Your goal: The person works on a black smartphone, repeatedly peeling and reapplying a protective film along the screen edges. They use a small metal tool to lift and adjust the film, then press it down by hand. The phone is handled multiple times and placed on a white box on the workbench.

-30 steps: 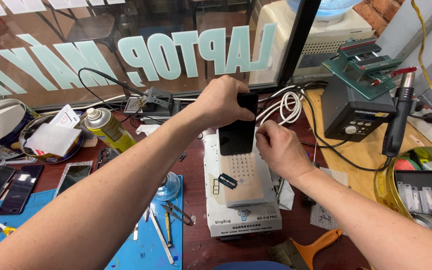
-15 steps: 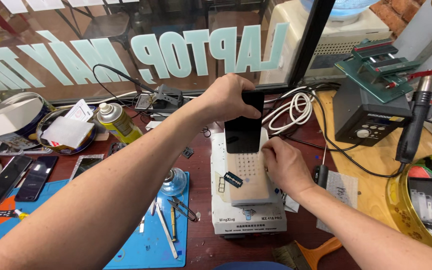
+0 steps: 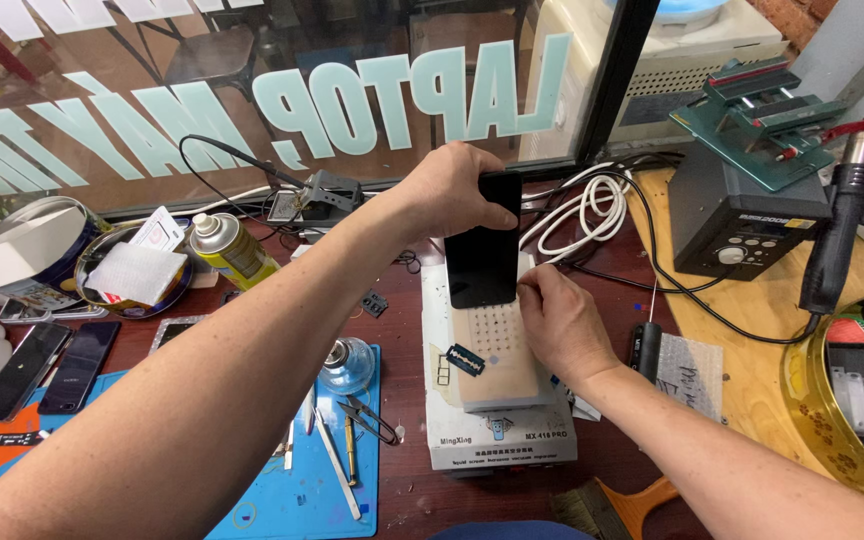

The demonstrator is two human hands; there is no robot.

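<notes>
- Left hand (image 3: 457, 190): reaches in from the lower left on a long bare forearm, fingers curled over the top end of a black phone (image 3: 484, 250), thumb on its near edge; grasping it.
- Right hand (image 3: 557, 320): comes in from the lower right, knuckles up, fingertips pinched against the phone's right edge near its lower corner; whether they hold something thin there cannot be told.
- Phone: flat, glossy black slab, lying lengthwise on the far half of a heating plate (image 3: 487, 345), its top end overhanging the plate's far edge.
- Heating plate: tan, matte pad with a grid of small holes, set on a white box-shaped base; stands at the middle of the bench (image 3: 612, 470).
- Razor blade (image 3: 467, 360): small, dark, flat, lying on the plate's near left part, apart from the phone.
- Glass bottle (image 3: 345, 365): small, clear, round, just left of the plate on a blue mat (image 3: 282, 505).
- Tweezers (image 3: 337, 470) and slim metal tools: lying on the mat near the bottle.
- Spray can (image 3: 230, 250): yellow with a silver top, tilted, further left.
- Two dark phones (image 3: 47, 368): flat, side by side at the left edge of the bench.
- White cable (image 3: 587, 215): coiled, just beyond the plate to the right.
- Black box-shaped rework station (image 3: 747, 220): with dial, on a wooden board to the right; black hot-air handle (image 3: 837, 240) propped upright beside it.
- Green metal clamp jig (image 3: 757, 120): resting on top of the station.
- Brush with an orange handle (image 3: 617, 505): at the near edge of the bench.
</notes>
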